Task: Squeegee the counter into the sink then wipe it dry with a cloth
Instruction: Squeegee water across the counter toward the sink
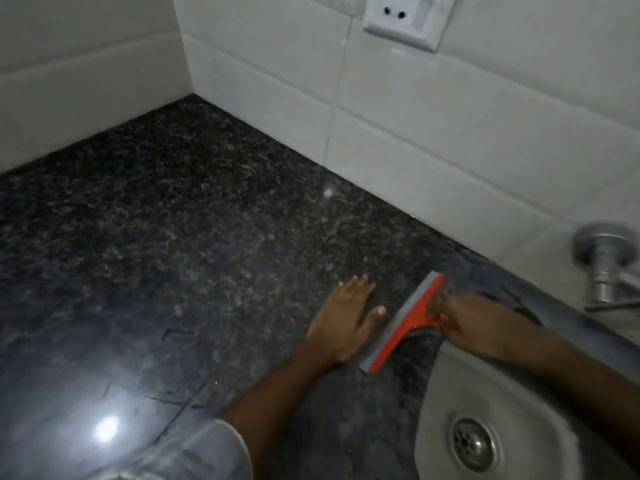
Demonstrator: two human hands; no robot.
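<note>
An orange squeegee [403, 322] with a grey rubber blade rests on the dark speckled granite counter [173, 254], just left of the steel sink [446, 410]. My right hand [474, 323] grips its handle above the sink's rim. Flat on the counter, fingers spread, lies my left hand [343, 320], a little to the left of the blade. The sink's drain [474, 445] shows at lower right. No cloth is in view.
White wall tiles [415, 133] border the counter at the back and on the left, meeting in a corner. A white wall socket [405, 19] sits above. A chrome tap [606, 265] juts from the wall at the right, over the sink.
</note>
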